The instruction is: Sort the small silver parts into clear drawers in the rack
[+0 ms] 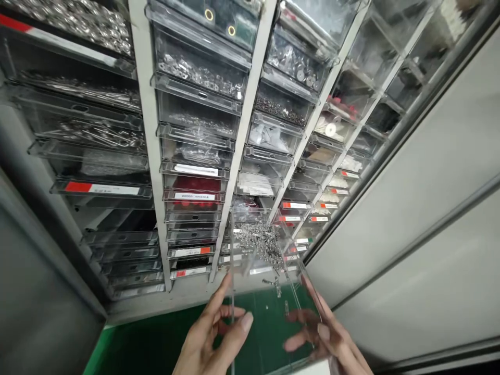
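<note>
Rows of clear plastic drawers fill the parts cabinet ahead of me, stacked in four columns that I can count between pale grey uprights, with a fifth less sure at the far right where the view skews. Most drawers hold heaps of small shiny metal fittings; a few carry white labels with red ends, and one drawer in the second column shows dark red contents. Below the cabinet lies a green mat on the counter, smooth and matte.

My two hands hold one clear drawer pulled out of the cabinet, over the mat. It is a long, thin-walled, glassy box with straight edges. My left hand has its grip pinched on the left wall, thumb inside, fingers outside. My right hand grasps the right wall and underside, its fingers seen through the plastic. Inside, a pile of tiny silver metal parts sits at the far end, with a few strays nearer me; they may be pins or screws, too small to tell.
</note>
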`<state>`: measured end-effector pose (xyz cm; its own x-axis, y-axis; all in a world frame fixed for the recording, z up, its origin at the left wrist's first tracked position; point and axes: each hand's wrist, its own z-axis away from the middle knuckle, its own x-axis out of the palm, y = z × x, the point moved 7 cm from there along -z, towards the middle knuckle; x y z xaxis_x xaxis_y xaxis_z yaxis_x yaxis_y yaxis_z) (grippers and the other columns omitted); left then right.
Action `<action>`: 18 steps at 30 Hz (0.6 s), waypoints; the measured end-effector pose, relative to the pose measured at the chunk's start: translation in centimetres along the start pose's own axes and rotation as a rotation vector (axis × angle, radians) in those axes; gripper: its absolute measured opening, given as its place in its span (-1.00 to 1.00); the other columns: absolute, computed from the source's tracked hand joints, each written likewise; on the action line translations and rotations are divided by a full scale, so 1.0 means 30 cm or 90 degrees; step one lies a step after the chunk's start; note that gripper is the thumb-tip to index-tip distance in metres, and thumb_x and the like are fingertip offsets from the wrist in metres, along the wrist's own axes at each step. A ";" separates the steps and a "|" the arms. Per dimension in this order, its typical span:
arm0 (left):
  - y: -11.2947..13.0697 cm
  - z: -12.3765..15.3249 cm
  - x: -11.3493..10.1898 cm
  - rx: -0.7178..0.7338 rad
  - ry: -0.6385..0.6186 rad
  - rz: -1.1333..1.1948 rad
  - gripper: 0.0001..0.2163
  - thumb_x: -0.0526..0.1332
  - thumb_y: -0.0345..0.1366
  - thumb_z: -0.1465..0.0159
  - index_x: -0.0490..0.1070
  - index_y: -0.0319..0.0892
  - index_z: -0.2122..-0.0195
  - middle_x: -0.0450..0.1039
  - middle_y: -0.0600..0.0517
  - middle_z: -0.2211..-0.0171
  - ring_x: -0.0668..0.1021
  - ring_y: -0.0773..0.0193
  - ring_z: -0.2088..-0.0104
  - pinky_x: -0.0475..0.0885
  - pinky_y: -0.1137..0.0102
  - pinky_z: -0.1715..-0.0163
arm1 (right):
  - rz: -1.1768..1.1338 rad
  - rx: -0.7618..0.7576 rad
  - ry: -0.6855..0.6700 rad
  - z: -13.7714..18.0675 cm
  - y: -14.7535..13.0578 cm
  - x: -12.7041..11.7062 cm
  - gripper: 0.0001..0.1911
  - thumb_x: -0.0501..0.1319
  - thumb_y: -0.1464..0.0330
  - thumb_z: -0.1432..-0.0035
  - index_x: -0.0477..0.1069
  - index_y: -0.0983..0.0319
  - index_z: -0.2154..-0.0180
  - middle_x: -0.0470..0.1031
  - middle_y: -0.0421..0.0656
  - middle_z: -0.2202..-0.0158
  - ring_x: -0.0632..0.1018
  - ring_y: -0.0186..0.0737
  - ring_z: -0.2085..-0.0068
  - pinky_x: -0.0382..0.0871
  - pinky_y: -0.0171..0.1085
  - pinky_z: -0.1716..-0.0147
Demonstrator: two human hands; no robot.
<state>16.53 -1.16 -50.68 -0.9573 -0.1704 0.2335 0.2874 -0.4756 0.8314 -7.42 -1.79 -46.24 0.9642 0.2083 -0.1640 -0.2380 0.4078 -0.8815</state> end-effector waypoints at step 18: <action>0.365 -0.104 -0.019 0.067 -0.017 -0.020 -0.25 0.35 0.26 -0.12 0.38 0.08 -0.29 0.20 0.00 -0.44 0.31 -0.22 -0.38 0.55 0.13 -0.05 | -0.242 0.006 -0.205 -0.108 -0.346 0.029 0.03 0.33 -0.05 -0.24 -0.21 0.05 -0.48 0.61 0.03 0.07 0.71 -0.03 0.32 0.61 -0.28 0.64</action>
<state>20.30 -8.97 -43.30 -0.9667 -0.1334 0.2184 0.2537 -0.3869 0.8865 -3.73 -8.73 -38.67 0.8985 0.3063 0.3145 0.1211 0.5157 -0.8482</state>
